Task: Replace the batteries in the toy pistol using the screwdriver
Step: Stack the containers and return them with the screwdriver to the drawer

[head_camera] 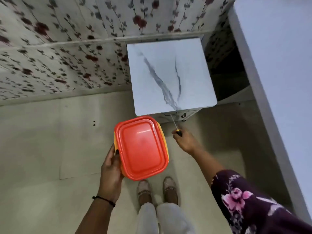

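Note:
My left hand (110,169) grips the left side of a yellow plastic box with a red lid (141,147), held level in front of me above the floor. The lid is on, so the box's contents are hidden. My right hand (185,141) is shut around the black and yellow handle of a screwdriver (176,126), whose thin metal shaft points up toward the front edge of a small marble-patterned table (170,76). The toy pistol and the batteries are not in view.
The small table stands against a flowered wall (59,53). A larger white table (278,65) runs along the right side. Pale floor tiles (50,149) spread to the left, and my feet (157,191) stand just short of the small table.

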